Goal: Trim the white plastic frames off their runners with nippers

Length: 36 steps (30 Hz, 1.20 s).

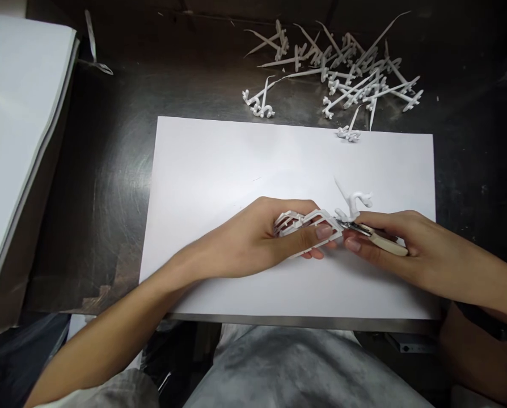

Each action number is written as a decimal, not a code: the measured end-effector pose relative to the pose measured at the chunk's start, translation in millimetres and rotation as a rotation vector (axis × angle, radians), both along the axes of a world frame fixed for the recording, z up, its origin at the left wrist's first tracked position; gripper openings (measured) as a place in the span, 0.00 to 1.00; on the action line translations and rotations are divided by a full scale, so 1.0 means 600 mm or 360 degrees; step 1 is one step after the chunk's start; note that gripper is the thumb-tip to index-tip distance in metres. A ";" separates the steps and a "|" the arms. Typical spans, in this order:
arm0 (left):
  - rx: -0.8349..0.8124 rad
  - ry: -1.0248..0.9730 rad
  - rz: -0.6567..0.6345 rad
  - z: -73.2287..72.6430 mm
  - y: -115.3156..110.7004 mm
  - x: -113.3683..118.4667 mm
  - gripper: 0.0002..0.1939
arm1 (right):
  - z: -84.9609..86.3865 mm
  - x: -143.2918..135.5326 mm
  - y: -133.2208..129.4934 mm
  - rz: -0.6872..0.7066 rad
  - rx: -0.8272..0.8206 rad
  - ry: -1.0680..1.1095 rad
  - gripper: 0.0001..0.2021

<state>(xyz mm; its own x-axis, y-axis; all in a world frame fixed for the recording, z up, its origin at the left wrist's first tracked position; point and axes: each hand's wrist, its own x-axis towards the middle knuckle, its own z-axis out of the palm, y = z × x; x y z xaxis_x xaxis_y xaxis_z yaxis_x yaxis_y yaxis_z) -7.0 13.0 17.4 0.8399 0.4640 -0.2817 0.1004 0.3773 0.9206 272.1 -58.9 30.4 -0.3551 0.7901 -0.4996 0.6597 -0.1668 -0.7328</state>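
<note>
My left hand (274, 238) is closed round several white plastic frames (321, 218), with the thumb pressed along the near side. In my right hand (398, 243) is a pair of small nippers (383, 241) with cream handles and metal jaws. The jaws touch the right end of the frames. Just above the jaws stands a curled white plastic part (358, 203) with a thin pointed stem. Whether it is still joined to the frame I cannot tell. Both hands are over a large white sheet (202, 170).
A pile of similar white parts (355, 73) lies on the dark table (109, 141) beyond the sheet. One part (349, 134) rests on the sheet's far edge. At left is a thick stack of white paper (24, 113), with a thin curved strip (92, 42) near it.
</note>
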 end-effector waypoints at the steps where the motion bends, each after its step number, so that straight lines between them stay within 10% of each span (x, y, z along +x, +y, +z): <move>1: 0.0032 0.0007 0.0003 -0.001 0.000 0.000 0.05 | -0.002 0.001 0.000 0.0026 -0.0021 -0.0012 0.17; 15: 0.0711 0.0138 0.0009 -0.016 -0.005 0.000 0.13 | -0.015 -0.003 -0.010 0.0134 0.0551 -0.0328 0.09; 36: 0.0648 0.0062 0.0038 -0.026 0.002 -0.003 0.11 | -0.023 -0.011 -0.017 0.0133 0.0805 -0.0574 0.11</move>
